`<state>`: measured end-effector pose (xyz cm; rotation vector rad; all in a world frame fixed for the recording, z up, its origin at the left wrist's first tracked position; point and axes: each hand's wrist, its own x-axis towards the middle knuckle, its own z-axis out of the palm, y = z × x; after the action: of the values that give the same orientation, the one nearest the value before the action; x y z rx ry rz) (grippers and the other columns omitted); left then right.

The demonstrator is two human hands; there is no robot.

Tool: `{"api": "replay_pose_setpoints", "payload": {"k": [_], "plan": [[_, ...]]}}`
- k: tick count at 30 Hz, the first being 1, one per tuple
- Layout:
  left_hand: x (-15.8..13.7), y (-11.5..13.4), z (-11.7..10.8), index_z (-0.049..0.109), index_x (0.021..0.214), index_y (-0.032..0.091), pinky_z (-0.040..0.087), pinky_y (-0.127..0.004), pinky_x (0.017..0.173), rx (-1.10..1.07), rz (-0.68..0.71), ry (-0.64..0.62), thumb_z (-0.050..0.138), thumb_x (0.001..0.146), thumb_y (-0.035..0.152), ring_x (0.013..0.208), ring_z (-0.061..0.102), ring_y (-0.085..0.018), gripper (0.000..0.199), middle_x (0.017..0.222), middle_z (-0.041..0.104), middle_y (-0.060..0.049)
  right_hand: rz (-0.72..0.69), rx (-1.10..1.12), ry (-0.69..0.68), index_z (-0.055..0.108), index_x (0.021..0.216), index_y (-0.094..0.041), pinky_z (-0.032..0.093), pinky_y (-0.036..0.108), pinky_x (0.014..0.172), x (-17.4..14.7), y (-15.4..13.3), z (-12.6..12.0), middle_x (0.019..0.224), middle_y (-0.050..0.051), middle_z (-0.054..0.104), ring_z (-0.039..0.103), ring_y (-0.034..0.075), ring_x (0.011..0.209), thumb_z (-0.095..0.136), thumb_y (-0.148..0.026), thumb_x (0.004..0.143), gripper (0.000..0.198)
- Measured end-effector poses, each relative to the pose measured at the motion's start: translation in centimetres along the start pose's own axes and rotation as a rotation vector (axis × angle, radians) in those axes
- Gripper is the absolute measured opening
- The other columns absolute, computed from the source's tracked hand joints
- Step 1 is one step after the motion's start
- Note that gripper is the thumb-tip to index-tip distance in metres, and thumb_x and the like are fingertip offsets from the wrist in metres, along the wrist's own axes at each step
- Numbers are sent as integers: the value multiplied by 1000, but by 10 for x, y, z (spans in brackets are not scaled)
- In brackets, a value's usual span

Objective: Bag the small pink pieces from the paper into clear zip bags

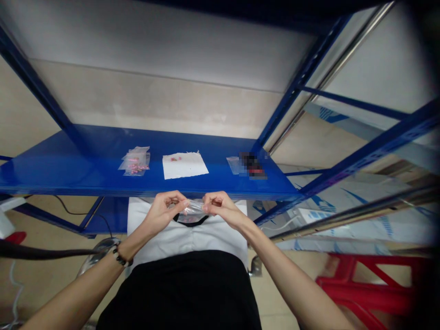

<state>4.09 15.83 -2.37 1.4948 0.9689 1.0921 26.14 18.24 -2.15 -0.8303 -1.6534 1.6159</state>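
Between my two hands, just in front of the shelf's near edge, is a small clear plastic bag (195, 207). Its upper edge is pinched at one side by my left hand (170, 206), thumb against fingers. My right hand (220, 207) grips the other side the same way. Something pinkish shows faintly low in the bag, too blurred to name. On the blue shelf (103, 142) beyond, a white sheet (185, 167) carries a few small pink pieces (176, 159). To its left lie several clear bags (135, 162) with pink pieces inside.
Another clear bag (235, 165) and a pixelated dark item (253, 165) lie at the shelf's right. Blue posts (299, 94) frame the rack. A red stool (357, 284) stands low on the right, near film-wrapped panels (343, 201).
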Motion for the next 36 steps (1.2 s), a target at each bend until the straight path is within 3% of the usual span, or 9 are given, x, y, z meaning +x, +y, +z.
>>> {"api": "replay_pose_setpoints", "payload": {"k": [8,18,24,31,36], "plan": [[-9,-4,19,64,85,13,45,-25,69,-153,-42,-102,64,87,41,73,63,-17,28,79,71,-8,53,155,-24,51,66,-16,18,21,47,-8,3,4,57,-6,36,25,7,50,68,-34,74,26],[-7,-5,16,65,87,14,48,-26,75,-139,-31,-6,68,85,33,77,64,-16,20,80,69,-5,60,100,-42,63,80,-14,19,21,48,-8,-4,17,61,-5,42,28,7,51,67,-40,80,27],[-8,-6,14,64,89,13,48,-25,74,-169,-34,-62,67,86,33,77,64,-16,20,82,69,-6,26,100,31,63,77,-14,20,20,48,-8,2,25,58,-5,44,30,7,50,67,-37,81,23],[-8,-9,18,64,87,12,47,-24,72,-135,-9,-51,65,87,32,74,63,-16,19,78,69,-5,-16,119,131,60,68,-14,28,20,49,-6,6,28,59,-3,51,38,8,51,69,-28,76,18],[-8,-10,20,66,87,12,47,-25,72,-100,10,-11,64,88,32,75,63,-16,20,79,69,-6,-13,144,148,59,68,-15,25,20,47,-6,9,27,57,-4,49,35,7,48,69,-27,75,17]]}}
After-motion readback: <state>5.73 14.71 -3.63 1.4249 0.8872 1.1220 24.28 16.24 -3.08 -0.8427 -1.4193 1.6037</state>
